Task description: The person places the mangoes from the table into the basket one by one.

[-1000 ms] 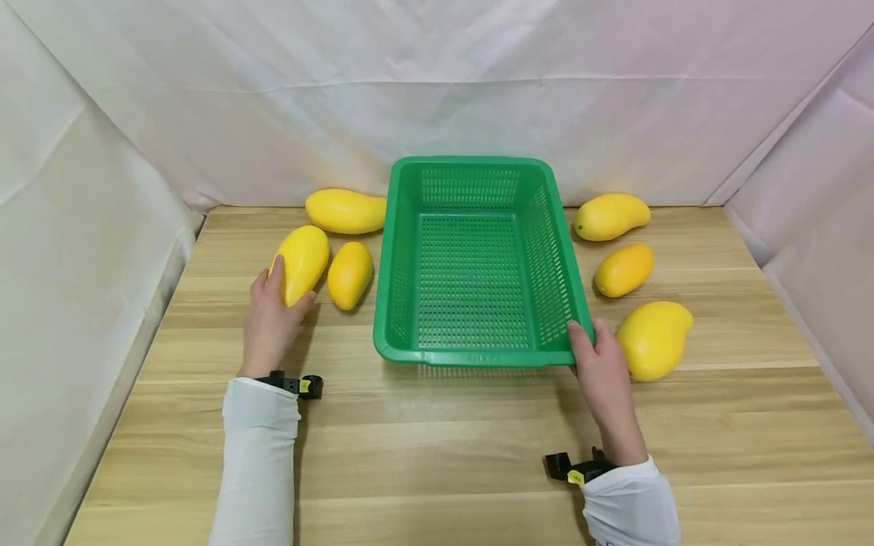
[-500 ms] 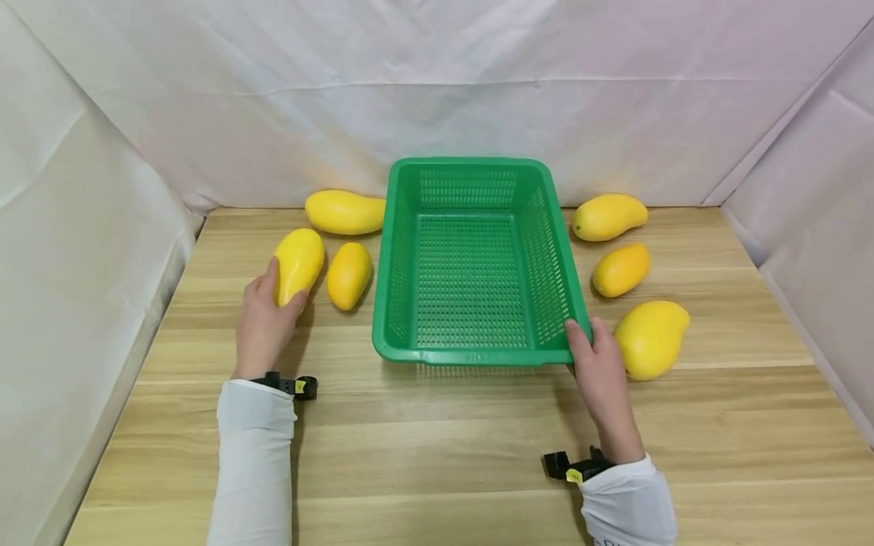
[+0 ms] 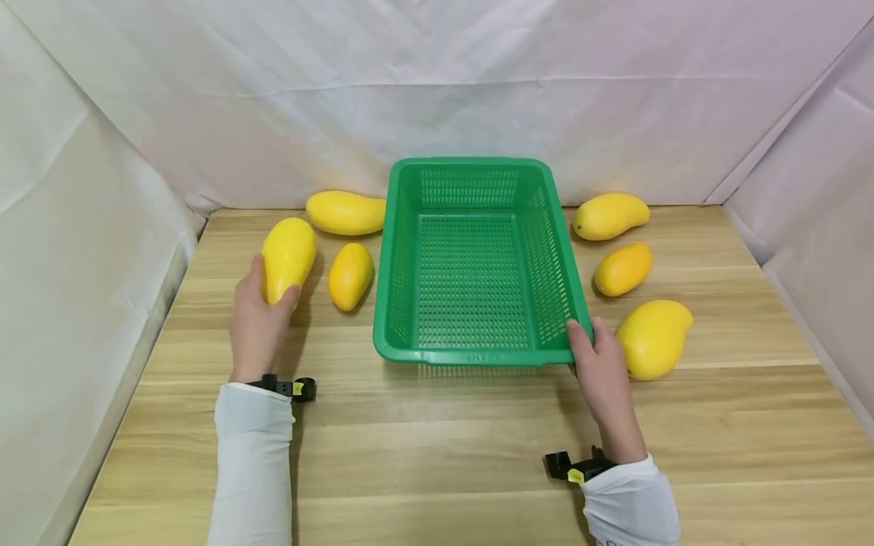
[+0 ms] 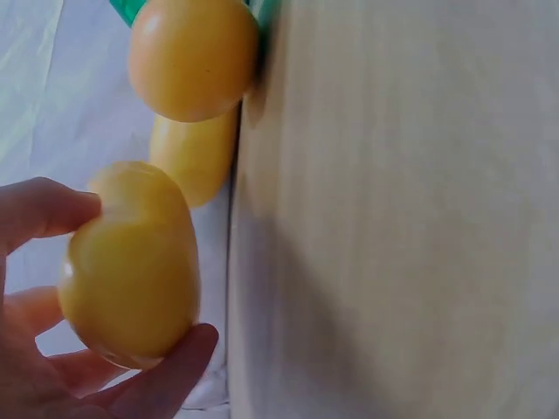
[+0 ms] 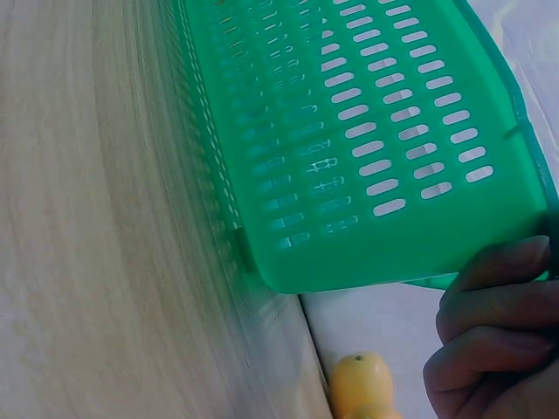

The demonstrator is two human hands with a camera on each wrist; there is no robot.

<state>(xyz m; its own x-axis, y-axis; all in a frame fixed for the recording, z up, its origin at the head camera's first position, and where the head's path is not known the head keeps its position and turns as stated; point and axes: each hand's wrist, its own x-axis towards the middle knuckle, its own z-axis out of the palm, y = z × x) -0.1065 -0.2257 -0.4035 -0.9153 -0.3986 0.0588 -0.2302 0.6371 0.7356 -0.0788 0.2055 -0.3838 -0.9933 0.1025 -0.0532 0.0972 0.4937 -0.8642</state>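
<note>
A yellow mango [image 3: 290, 256] is gripped between the thumb and fingers of my left hand [image 3: 258, 326]; in the left wrist view this mango [image 4: 135, 271] looks raised off the table. My right hand [image 3: 601, 371] holds the near right corner of a green plastic basket [image 3: 478, 356], thumb over the rim and fingers underneath or outside it. Nothing lies inside the basket. Close to the left hand sit an orange-yellow mango [image 3: 351, 277] and, behind it, a longer yellow mango [image 3: 347, 213] touching or partly behind the basket's left side.
Right of the basket lie three more mangoes: a yellow one [image 3: 611, 216] at the back, a smaller orange one [image 3: 623, 269], and a large yellow one [image 3: 653, 339] beside the right hand. White cloth [image 3: 464, 114] hangs behind the wooden table [image 3: 423, 470] and along both sides.
My left hand has gripped the mango and lifted it, moving slightly to the left. The right hand and the basket have stayed in place.
</note>
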